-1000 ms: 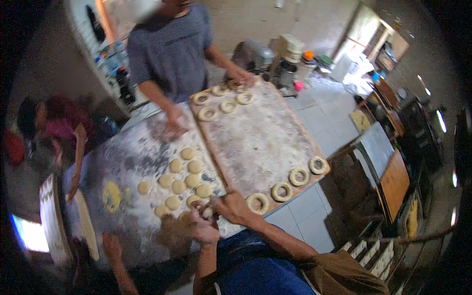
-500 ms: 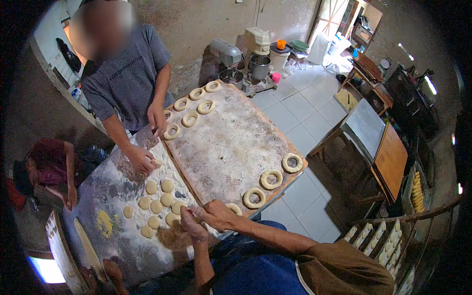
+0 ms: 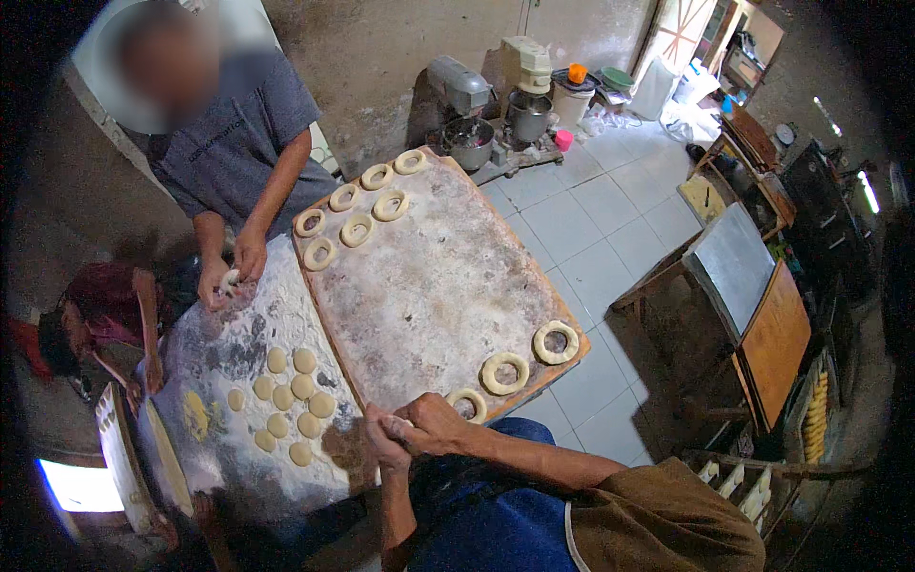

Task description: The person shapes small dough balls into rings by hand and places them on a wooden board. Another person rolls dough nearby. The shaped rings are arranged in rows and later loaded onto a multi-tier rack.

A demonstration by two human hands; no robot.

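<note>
My left hand (image 3: 387, 439) and my right hand (image 3: 429, 419) meet closed at the near edge of the floured wooden board (image 3: 429, 276), fingers curled around something I cannot make out. A dough ring (image 3: 466, 406) lies just right of them, with further rings (image 3: 505, 374) along that edge and several more (image 3: 357, 230) at the far end. Left of the board, several flat dough discs (image 3: 301, 386) lie on the floury metal table (image 3: 200, 353). Across it, a co-worker in a grey shirt (image 3: 238, 133) has both hands (image 3: 232, 272) around a pale piece of dough.
Another person (image 3: 105, 305) is low at the left, beside trays (image 3: 119, 458). Two stand mixers (image 3: 457, 86) and buckets (image 3: 572, 100) line the back wall. At right are a stand with leaning boards (image 3: 767, 334), a tray of golden pastries (image 3: 817, 419) and a rack of trays (image 3: 743, 491).
The co-worker's hands have drawn together and shifted back toward their body with dough between them. My hands stay together at the board's near edge, turning slightly. The camera's view has shifted.
</note>
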